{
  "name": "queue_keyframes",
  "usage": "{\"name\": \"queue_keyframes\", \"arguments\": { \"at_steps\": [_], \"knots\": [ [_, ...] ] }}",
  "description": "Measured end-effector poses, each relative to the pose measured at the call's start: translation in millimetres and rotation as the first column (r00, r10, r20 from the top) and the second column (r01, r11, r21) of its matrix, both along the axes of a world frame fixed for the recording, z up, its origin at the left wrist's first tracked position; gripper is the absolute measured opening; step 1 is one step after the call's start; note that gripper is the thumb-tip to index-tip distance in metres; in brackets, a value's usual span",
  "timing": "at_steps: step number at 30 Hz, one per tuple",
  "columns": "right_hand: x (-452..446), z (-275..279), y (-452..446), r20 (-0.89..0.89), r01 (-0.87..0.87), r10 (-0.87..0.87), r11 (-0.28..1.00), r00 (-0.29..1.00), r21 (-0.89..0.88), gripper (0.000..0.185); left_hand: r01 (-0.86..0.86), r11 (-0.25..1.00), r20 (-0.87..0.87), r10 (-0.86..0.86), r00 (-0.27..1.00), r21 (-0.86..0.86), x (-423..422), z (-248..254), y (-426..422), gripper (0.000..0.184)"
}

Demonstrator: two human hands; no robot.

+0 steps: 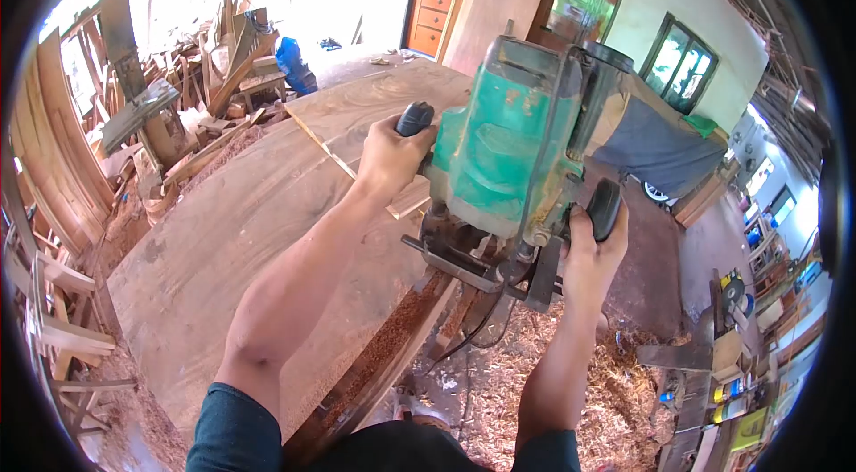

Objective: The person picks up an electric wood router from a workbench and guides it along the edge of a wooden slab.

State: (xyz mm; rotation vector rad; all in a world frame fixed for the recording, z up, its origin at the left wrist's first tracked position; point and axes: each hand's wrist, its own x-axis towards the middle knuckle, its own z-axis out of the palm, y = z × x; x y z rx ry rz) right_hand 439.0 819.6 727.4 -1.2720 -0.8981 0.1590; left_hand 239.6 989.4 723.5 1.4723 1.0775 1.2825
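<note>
A large green plunge router (508, 142) stands upright in front of me, its black base over a long wooden workpiece (379, 356). My left hand (390, 155) is wrapped round the router's left black knob. On the other side, my right hand (593, 249) grips the right black handle (604, 207). Reddish shavings lie along the top of the workpiece. A dark power cord (486, 334) hangs in a loop below the base. The cutting bit is hidden by the router's body and base.
A broad wooden tabletop (232, 249) spreads to the left, with a thin wood strip (319, 144) on it. Shavings (615, 383) cover the floor at right. Scrap wood (223, 71) is heaped at back left. A cloth-covered vehicle (664, 142) stands at back right, near a tool bench (727, 347).
</note>
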Motion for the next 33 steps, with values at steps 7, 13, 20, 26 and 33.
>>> {"name": "queue_keyframes", "arguments": {
  "at_steps": [7,13,20,26,33],
  "knots": [
    [-8.3,-1.3,4.8,0.100,0.063,-0.061,0.998,0.993,-0.020,0.046,0.019,1.000,0.031,-0.019,0.999,0.005,-9.5,6.0,0.9,0.029],
    [-13.8,-9.2,7.2,0.049,0.103,-0.101,0.994,0.994,-0.045,0.054,0.045,0.999,-0.005,-0.045,0.999,0.011,-14.5,-0.2,14.2,0.031],
    [-9.0,-15.0,7.6,0.030,0.099,-0.098,0.994,0.995,-0.051,0.061,0.036,0.999,0.002,-0.036,0.999,-0.022,-13.8,-0.1,12.1,0.033],
    [-14.2,-11.0,6.6,0.060,0.100,-0.098,0.994,0.993,-0.039,0.061,0.064,0.998,0.067,-0.064,0.996,0.000,-15.0,-11.4,15.4,0.034],
    [-24.6,-8.1,3.6,-0.025,0.080,-0.080,0.997,0.996,-0.023,0.056,0.045,0.998,0.065,-0.047,0.997,0.034,-13.4,-16.3,17.8,0.037]
  ]
}}
